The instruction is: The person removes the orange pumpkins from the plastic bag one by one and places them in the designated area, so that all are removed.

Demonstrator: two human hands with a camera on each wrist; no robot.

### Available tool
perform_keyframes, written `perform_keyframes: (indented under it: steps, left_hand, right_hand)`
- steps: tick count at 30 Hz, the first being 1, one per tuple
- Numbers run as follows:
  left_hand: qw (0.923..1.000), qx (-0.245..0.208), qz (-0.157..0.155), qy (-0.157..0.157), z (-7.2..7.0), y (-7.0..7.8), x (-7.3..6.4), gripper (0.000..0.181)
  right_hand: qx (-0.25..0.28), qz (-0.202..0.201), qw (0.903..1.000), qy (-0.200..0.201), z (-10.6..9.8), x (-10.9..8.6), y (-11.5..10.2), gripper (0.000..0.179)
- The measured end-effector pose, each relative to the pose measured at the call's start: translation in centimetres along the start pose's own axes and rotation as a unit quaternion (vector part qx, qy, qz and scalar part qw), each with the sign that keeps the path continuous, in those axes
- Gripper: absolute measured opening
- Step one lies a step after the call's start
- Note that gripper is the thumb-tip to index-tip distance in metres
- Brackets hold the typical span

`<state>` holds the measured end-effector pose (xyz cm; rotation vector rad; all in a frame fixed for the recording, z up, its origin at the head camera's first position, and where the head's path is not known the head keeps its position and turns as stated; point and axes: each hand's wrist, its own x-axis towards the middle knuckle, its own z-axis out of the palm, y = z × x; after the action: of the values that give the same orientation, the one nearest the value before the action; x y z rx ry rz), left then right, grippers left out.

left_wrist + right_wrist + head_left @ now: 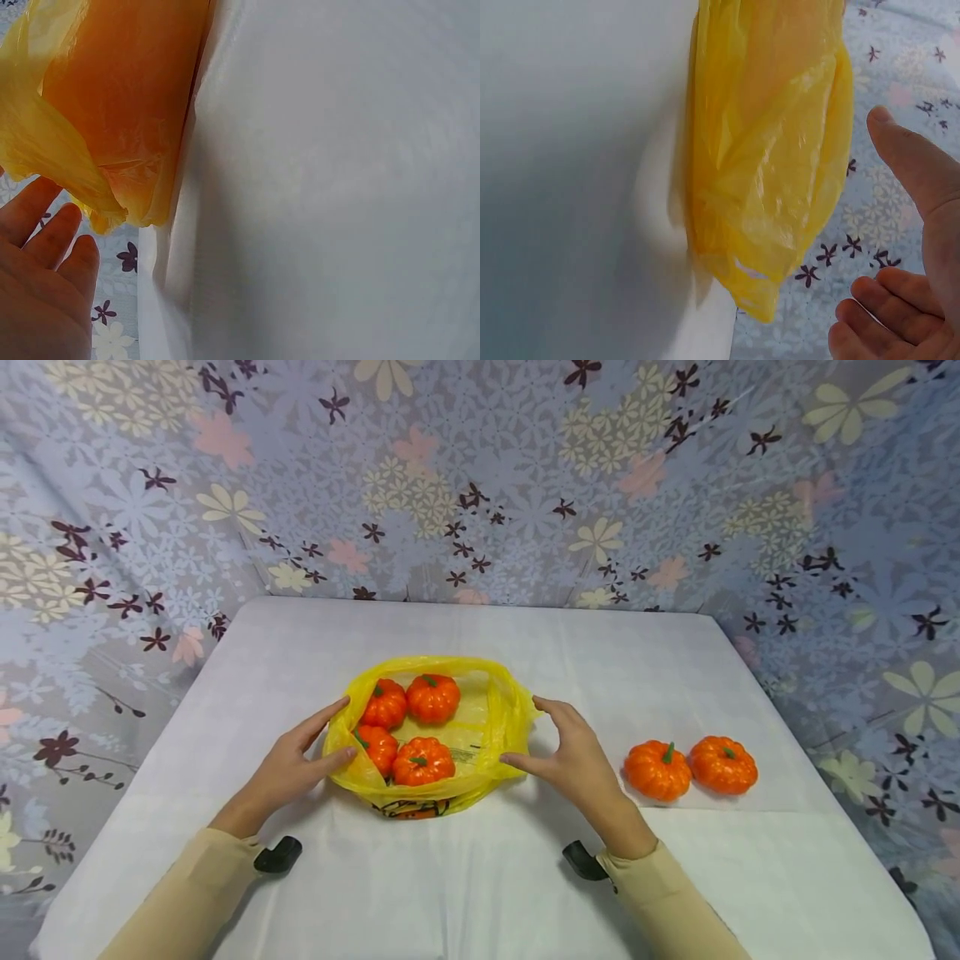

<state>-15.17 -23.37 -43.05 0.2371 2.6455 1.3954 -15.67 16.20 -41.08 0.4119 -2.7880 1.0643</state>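
A yellow plastic bag [513, 722] lies on the table with its mouth spread wide, facing up. Several small orange pumpkins [433, 700] with green stems sit inside it, mostly in its left half. My left hand [288, 768] is at the bag's left side, thumb and fingers spread, tips right at the rim. On the opposite side my right hand [581, 764] has its thumb and fingers apart beside the bag's edge. In the right wrist view, the bag [772, 172] hangs in folds, with the right thumb clear of it.
Two more pumpkins, one upright [657, 771] and its neighbour [723, 766], stand side by side right of my right hand. A white cloth [450, 885] covers the table. Behind it hangs a flowered curtain [480, 485].
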Motion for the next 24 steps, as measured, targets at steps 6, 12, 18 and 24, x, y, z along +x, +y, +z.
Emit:
perform_keyframes:
  steps: [6, 12, 18, 24]
  left_hand:
    - [1.0, 0.003, -0.004, -0.001, 0.0, 0.0, 0.1, 0.076]
    - [1.0, 0.008, -0.003, 0.001, -0.1, -0.1, 0.0, 0.076]
    - [1.0, 0.005, 0.0, -0.001, -0.1, -0.1, 0.0, 0.075]
    - [1.0, 0.002, 0.003, 0.002, 0.2, -0.4, 0.2, 0.074]
  right_hand:
    - [0.017, 0.003, 0.9999, -0.003, 1.1, 0.4, -0.6, 0.096]
    - [0.038, 0.004, 0.9991, -0.019, 2.0, 0.8, -1.4, 0.094]
    - [0.052, 0.0, 0.9983, -0.029, 2.7, 1.1, -2.3, 0.093]
    - [0.076, -0.009, 0.9963, -0.04, 3.5, 1.5, -3.0, 0.09]
